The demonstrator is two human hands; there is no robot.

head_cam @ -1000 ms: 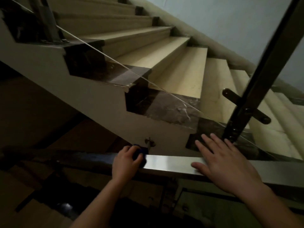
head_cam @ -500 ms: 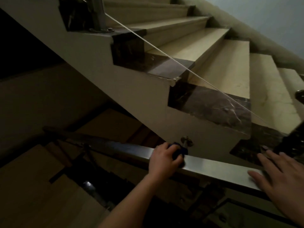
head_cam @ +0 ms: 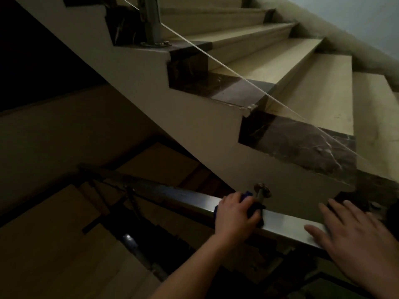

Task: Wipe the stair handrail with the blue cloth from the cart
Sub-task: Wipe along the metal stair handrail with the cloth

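A flat steel handrail runs from the lower right up toward the left and fades into shadow. My left hand is closed around the rail with the blue cloth bunched under its fingers; only a small blue corner shows past the knuckles. My right hand lies flat on the rail's top further right, fingers spread, holding nothing.
The upper flight of beige steps with dark marble edges rises behind the rail. A round metal bracket sits on the stair's side just behind my left hand. A steel post stands at top. Lower steps lie below left in the dark.
The view has swung left, so the dark upright post on the right has left the frame. My left hand stays gripping the cloth near the round bracket; my right hand stays flat on the rail.
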